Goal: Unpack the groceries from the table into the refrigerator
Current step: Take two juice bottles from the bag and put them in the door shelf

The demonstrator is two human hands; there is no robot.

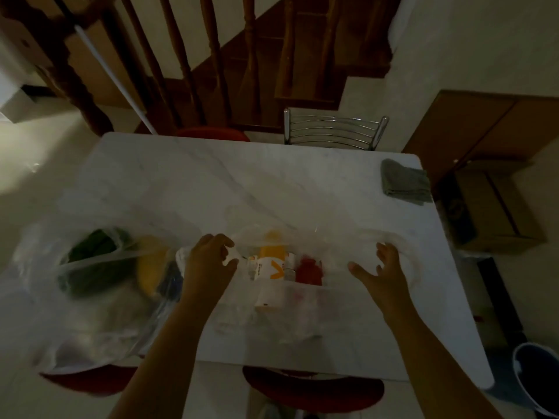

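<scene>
While blurred, left hand (208, 261) apparently bag-pinching.

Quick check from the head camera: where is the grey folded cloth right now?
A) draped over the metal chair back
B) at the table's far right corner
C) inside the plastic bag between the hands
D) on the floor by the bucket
B: the grey folded cloth lies at the far right corner of the table, apart from the plastic bag and both hands.

Both bare forearms reach forward. The left hand (208, 261) curls its fingers (225, 244) and thumb in a pinch; the right hand (382, 269) is spread, fingers straight and apart.
</scene>
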